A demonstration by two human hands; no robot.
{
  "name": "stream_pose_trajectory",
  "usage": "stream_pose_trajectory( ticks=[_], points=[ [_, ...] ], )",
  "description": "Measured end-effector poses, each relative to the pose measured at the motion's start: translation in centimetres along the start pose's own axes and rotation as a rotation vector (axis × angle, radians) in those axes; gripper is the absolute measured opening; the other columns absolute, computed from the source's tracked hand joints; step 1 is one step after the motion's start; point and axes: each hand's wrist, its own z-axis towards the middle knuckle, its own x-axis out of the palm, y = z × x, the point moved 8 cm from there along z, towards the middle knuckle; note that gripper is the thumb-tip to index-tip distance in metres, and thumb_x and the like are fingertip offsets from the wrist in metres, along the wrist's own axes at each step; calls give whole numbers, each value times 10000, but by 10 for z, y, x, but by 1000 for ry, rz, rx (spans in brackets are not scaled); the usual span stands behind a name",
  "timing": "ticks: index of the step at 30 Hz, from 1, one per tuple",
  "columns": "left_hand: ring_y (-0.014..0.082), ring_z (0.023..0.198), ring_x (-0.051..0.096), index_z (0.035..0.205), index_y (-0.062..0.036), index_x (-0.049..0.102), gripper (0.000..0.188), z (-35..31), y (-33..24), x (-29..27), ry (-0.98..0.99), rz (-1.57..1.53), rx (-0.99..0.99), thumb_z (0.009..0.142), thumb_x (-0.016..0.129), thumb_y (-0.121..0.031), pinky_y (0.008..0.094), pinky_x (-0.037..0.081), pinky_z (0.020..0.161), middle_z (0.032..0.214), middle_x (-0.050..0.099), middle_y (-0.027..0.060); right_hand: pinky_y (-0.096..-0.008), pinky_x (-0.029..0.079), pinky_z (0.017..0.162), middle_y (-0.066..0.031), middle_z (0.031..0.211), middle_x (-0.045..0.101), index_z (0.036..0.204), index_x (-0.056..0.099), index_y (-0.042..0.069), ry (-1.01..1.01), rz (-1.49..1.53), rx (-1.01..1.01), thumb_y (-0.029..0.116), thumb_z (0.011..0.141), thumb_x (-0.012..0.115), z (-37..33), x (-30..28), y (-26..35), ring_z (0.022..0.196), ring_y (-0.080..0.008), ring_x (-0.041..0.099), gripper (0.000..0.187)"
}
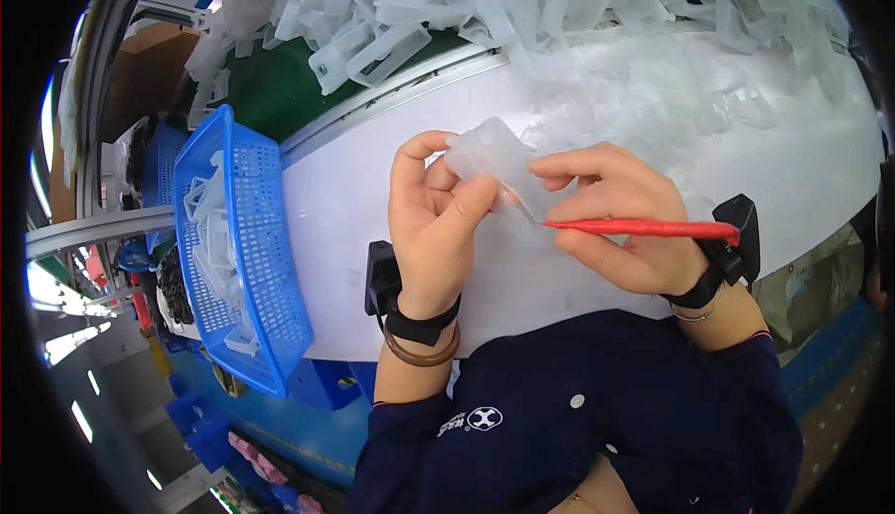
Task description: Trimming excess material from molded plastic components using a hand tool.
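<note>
1 translucent part (491, 149), likely light, semi-stiff, slick; grip by edges. Left hand (432, 220) pinches it; right hand (636, 202) holds red tool (643, 227).

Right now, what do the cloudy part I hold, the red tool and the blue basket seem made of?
Cloudy part: probably plastic or silicone, satin; it looks milky, translucent.
Red tool: glossy, perhaps plastic-coated; it shows highlights, its core is hidden.
Blue basket: likely hard plastic, slightly shiny; even grid of holes.
</note>
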Motion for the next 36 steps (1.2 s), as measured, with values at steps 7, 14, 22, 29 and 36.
stream_pose_trajectory(
  ticks=[7, 14, 22, 29, 36],
  points=[
    [197, 796, 592, 1056, -23, 366, 347, -3, 9, 3, -24, -51, 2, 785, 570, 49, 288, 471, 709, 937, 568, 159, -281, 456, 704, -161, 965, 613, 898, 604, -12, -71, 293, 224, 36, 777, 587, -12, 3, -22, 827, -191, 586, 131],
    [153, 753, 565, 1051, -30, 372, 357, -9, 4, 1, -55, 24, 14, 765, 561, 70, 259, 455, 682, 915, 562, 128, -305, 464, 622, -121, 824, 613, 851, 588, -7, -222, -314, -35, 44, 702, 674, -5, -13, -2, 705, -268, 586, 179],
    [123, 796, 526, 1049, -20, 415, 347, -5, -6, -20, -61, -15, 78, 747, 559, 75, 254, 431, 701, 908, 552, 79, -238, 431, 659, -75, 789, 594, 792, 599, -8, -207, 172, 474, 33, 775, 606, -14, -50, -41, 720, -133, 564, 45],
    [145, 910, 524, 1089, 6, 405, 380, -11, -3, -3, -1, 113, 77, 756, 578, 69, 246, 432, 773, 999, 519, 110, -256, 426, 628, -73, 784, 585, 792, 608, 16, -128, 99, 163, 48, 729, 655, -2, -17, -15, 735, -166, 549, 85],
    [151, 960, 516, 1116, 29, 393, 404, -17, 1, 20, 161, -15, 37, 756, 559, 108, 256, 440, 799, 1018, 505, 120, -250, 420, 588, -71, 777, 581, 818, 613, 27, -136, 196, 144, 50, 734, 660, -3, -7, -14, 696, -159, 541, 99]
  ],
)
